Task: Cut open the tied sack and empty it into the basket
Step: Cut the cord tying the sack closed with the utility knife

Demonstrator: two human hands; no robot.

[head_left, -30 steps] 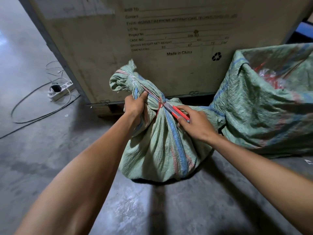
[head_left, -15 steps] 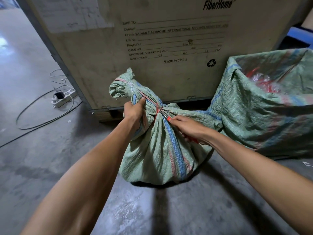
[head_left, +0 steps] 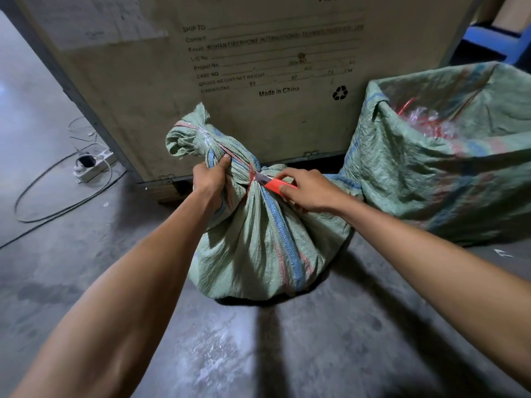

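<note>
Cutting step in hand. Left hand grips the gathered neck of the tied sack just above the red tie; right hand is curled round a red utility knife, blade at the tie. Best to keep the neck taut, cut away from the holding fingers, and slice the tie only, not the cloth. Sack: green woven plastic, blue and red stripes, bulging, on the concrete floor against a wooden crate. No basket identifiable.

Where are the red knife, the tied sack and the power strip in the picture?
red knife (head_left: pixel 276 184), head view, on its handle.
tied sack (head_left: pixel 258 248), head view, on its bulging body.
power strip (head_left: pixel 94 165), head view, on its white casing.
</note>
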